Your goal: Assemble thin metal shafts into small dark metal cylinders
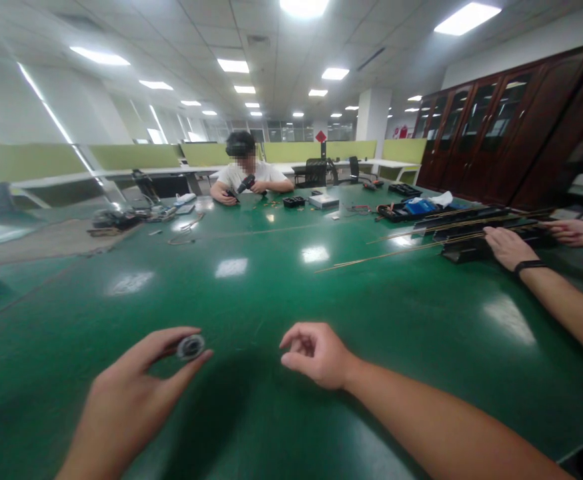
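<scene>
Between the thumb and fingers of my left hand [136, 380] is a small round grey part [191, 347] with a ring-like rim and a darker centre, its end turned towards me. Its exact kind cannot be made out. My right hand [316, 353] hovers over the green tabletop [251, 413] to the right of it, fingers loosely curled and the thumb apart from the index finger. Nothing shows in that hand. Both hands are clear of each other.
Across the table sits a person [251, 173] holding a dark power drill [246, 183]. At right, another person's hands [511, 247] touch black channel-shaped pieces [464, 248] with thin rods [386, 255]. A white box [323, 201], a black tool tray [396, 212] and cables [186, 230] lie further back.
</scene>
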A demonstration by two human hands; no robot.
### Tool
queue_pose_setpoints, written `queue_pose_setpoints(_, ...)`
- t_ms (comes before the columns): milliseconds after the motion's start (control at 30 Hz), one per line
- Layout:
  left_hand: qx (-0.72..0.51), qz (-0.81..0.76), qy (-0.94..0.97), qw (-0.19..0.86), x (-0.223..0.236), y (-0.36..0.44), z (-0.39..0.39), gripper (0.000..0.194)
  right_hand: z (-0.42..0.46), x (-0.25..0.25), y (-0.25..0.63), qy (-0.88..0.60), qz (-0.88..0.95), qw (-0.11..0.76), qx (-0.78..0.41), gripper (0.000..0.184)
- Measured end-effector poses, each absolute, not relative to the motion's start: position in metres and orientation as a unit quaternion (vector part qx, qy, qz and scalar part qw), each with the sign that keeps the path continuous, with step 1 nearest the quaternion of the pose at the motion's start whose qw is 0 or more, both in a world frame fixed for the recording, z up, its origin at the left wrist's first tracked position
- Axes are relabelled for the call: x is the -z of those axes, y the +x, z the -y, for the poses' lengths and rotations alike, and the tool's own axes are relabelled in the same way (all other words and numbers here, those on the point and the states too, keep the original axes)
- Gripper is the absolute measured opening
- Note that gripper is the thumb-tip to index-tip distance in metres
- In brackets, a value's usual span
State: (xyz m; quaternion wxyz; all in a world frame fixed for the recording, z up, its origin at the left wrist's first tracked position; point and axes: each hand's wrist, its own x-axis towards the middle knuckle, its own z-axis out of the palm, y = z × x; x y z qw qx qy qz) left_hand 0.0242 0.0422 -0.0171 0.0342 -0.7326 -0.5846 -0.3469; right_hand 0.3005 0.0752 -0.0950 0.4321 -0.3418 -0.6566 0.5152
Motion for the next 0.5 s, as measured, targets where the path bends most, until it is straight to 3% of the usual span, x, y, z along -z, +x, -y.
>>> queue_pose_setpoints(233,0.318,0.431,-0.844,0.0,0.046,0.106,-0.074,0.022,-0.078,0.101,0.307,-0.418,0.684,0.412,-0.433,0.045)
queue_pose_setpoints(367,0.331,0.392,-0.858,0.005,0.07,0.105,-0.064,0.027,-0.075,0.104,0.306,-0.397,0.719,0.398,-0.408,0.035)
queue_pose_setpoints(500,0.358,0.4,-0.841,-0.06,0.082,0.102,-0.06,0.029,-0.069,0.098,0.308,-0.39,0.749,0.369,-0.39,0.019)
